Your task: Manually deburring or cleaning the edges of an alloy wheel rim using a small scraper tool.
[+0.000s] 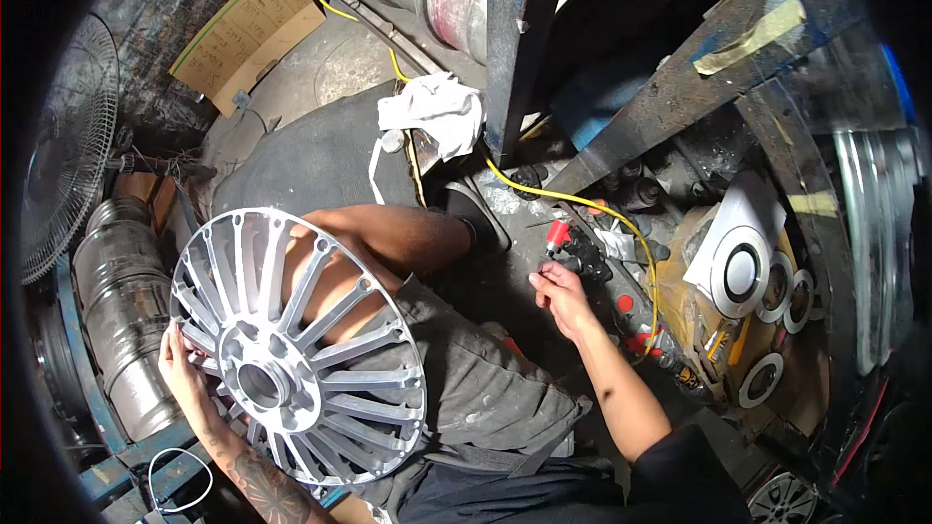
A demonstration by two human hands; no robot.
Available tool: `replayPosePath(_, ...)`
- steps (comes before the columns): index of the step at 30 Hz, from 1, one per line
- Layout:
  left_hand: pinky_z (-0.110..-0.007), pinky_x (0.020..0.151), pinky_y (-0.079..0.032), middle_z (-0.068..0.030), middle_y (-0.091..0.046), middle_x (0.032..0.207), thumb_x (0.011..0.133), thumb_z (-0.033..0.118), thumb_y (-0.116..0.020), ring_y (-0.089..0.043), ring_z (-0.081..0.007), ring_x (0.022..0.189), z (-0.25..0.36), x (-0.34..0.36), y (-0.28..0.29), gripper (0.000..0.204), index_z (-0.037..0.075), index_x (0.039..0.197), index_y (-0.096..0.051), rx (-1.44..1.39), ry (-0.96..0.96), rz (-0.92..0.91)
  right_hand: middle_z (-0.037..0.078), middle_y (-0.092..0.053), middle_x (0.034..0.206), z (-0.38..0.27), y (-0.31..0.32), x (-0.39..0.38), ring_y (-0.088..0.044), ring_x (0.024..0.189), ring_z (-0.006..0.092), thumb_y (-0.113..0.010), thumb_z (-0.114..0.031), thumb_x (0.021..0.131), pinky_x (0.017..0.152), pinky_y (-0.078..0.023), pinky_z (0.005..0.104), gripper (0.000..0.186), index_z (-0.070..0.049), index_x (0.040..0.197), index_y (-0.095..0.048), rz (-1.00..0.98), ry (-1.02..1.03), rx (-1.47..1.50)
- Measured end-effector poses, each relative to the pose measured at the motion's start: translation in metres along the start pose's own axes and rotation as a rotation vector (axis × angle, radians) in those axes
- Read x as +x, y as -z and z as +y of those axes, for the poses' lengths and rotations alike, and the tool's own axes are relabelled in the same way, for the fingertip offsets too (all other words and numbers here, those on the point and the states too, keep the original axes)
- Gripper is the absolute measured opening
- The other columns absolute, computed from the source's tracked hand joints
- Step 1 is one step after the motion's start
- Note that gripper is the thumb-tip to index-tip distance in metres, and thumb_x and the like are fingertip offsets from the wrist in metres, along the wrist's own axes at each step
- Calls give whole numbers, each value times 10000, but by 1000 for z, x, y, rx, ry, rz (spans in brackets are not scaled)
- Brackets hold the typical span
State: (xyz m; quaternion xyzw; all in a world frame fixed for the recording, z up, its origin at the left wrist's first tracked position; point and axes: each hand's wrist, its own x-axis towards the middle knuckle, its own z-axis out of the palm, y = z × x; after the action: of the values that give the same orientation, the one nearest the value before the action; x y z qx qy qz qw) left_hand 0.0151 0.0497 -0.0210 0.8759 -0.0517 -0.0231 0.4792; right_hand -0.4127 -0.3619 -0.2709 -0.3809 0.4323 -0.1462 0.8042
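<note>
A silver multi-spoke wheel face (303,406) rests tilted across my lap, with a round hub hole at its centre. My left hand (183,376) grips its left rim, the fingers partly hidden behind the edge. My right hand (563,301) hovers apart from the wheel, to the right of my knees, thumb and fingers pinched together. Whatever it may hold is too small to make out. Just beyond that hand are a small red-topped item (556,235) and a dark tool (588,258) on the floor.
A yellow cable (573,198) snakes along the right. Washer-like rings (760,380) lie on cardboard there. A white cloth (442,114) hangs ahead beside a metal post (515,49). At left stand a fan (73,150) and metal barrels (126,320). A metal frame (680,87) slants overhead right.
</note>
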Motion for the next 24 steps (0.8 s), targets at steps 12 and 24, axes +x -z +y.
replayPosePath(12,-202,591,-402,26,-632,786,1004,321,-610,-526,-46,668,2,-14,-23,311,22,982,-696,-347,63,84,224,-700,902,-156,-94,-107,-716,752,329,-615,15,843,690,-587,405,118,37,935,-687,-725,465,82)
replayPosePath(24,-219,763,-462,-23,-689,976,1041,295,-544,-587,-75,833,-5,-1,-40,374,-40,1155,-664,-250,7,-95,74,-641,985,-174,-163,-121,-617,836,102,-670,33,902,756,-535,256,411,13,1288,-530,-521,422,-246)
